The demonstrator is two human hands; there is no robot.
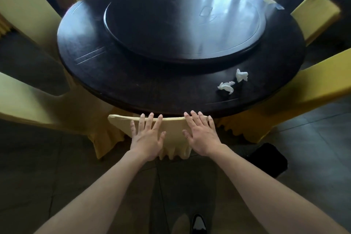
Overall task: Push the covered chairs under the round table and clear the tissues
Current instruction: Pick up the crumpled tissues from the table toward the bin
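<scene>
Head view, everything placed against the round dark tabletop. Around it, yellow covered chairs: two on its left, standing out from the rim with floor between; two on its right, the nearer one with its pleated skirt close to the rim; more at the far edge, cut off by the frame. On its middle, a large glass turntable with bright window glare. Beside its right near corner, on the tiled floor, a dark object, too dim to name.

At the near rim, the pale yellow covered chair, its back top just under the tabletop edge, cloth smooth above and scalloped at the hem. Left hand and right hand both flat on that chair back, fingers straight and spread, tips at the top edge; nothing gripped.

On the tabletop, right of centre near the front rim, two crumpled white tissues, close together, apart from the hands.

Chair seat and legs hidden by cover and tabletop. Below, a black shoe tip and trouser legs, partly cut off. Small flat items at the far right rim too blurred to identify.
</scene>
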